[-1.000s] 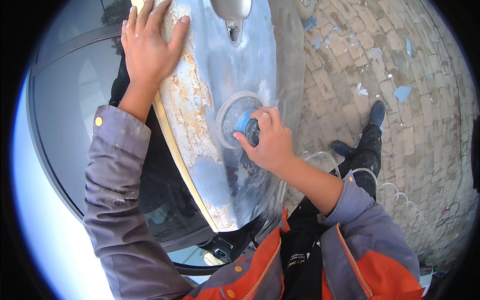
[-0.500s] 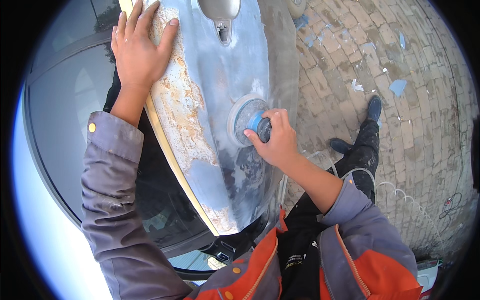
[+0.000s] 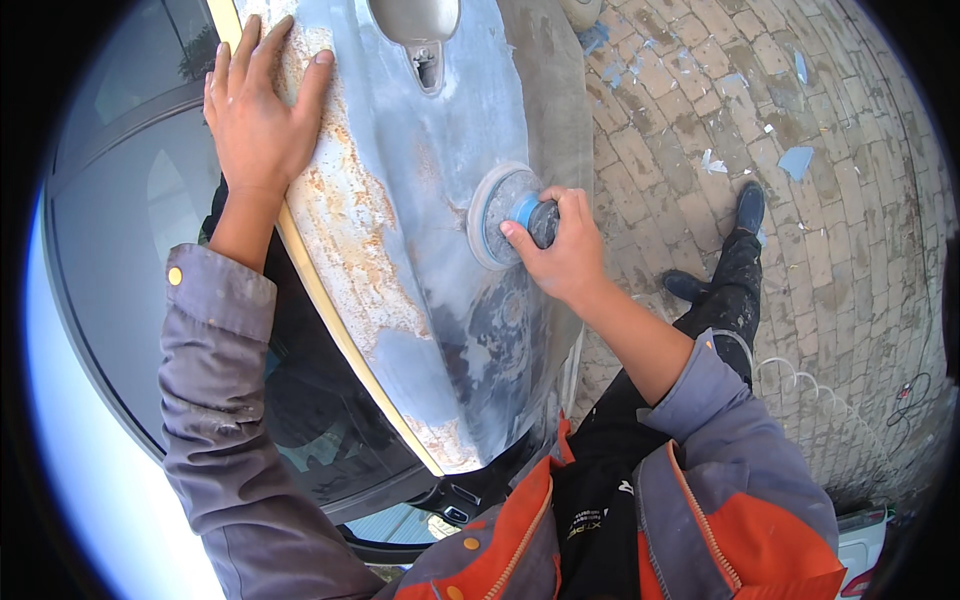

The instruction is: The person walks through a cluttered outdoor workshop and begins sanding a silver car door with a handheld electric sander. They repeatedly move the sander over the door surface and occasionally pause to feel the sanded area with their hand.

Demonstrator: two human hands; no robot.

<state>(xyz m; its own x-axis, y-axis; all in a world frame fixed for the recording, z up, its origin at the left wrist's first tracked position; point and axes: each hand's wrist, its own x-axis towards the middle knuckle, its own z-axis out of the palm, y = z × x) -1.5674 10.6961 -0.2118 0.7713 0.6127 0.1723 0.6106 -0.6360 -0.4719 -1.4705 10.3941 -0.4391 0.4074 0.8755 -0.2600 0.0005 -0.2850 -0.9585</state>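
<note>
A car door panel [image 3: 440, 150], coated in grey-blue filler with a rusty, bare strip [image 3: 350, 230] along its left side, stretches out in front of me. My right hand [image 3: 566, 247] is wrapped round the dark knob of a round sander [image 3: 500, 215] with a blue collar. Its disc lies against the panel's surface, right of the middle. Up at the panel's far left edge, my left hand [image 3: 262, 120] rests flat with fingers spread, touching the rusty strip. Above the sander there is a handle recess [image 3: 415, 15] in the panel.
Yellow tape [image 3: 325, 310] lines the panel's left edge beside the dark car window [image 3: 120, 230]. A coiled pale hose [image 3: 800, 375] runs over the brick paving [image 3: 830, 250] at the right. Blue and white scraps [image 3: 796, 162] lie scattered there, near my shoes [image 3: 750, 208].
The sander and my right hand have moved a little away from me and to the right along the panel. My left hand stays on the same part of the edge.
</note>
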